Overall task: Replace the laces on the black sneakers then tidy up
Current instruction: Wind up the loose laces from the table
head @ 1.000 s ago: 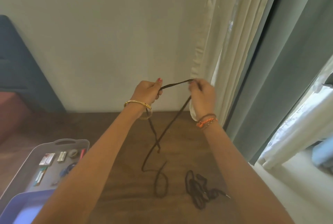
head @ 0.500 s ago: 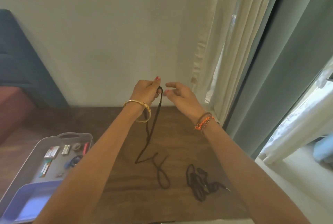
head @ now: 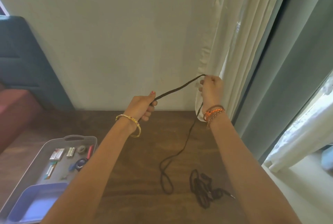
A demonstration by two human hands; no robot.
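Note:
A long black shoelace (head: 177, 89) is stretched between my two hands above the wooden table (head: 126, 187). My left hand (head: 142, 105) grips one stretch of it in a fist, thumb on top. My right hand (head: 210, 88) pinches the lace higher up, near the curtain. From my right hand the lace drops down to the table and ends in a loose loop (head: 166, 178). A second black lace (head: 203, 189) lies bunched on the table to the right of that loop. No sneakers are in view.
A grey tray (head: 23, 178) with several small items and a lilac lid-like piece stands at the table's left front. A white curtain (head: 234, 43) and a grey-green curtain (head: 288, 79) hang at the right. The wall lies straight behind the table.
My right hand has moved away from my left, up and to the right, pulling a stretch of lace taut between them. The lace's loop on the table has shifted right.

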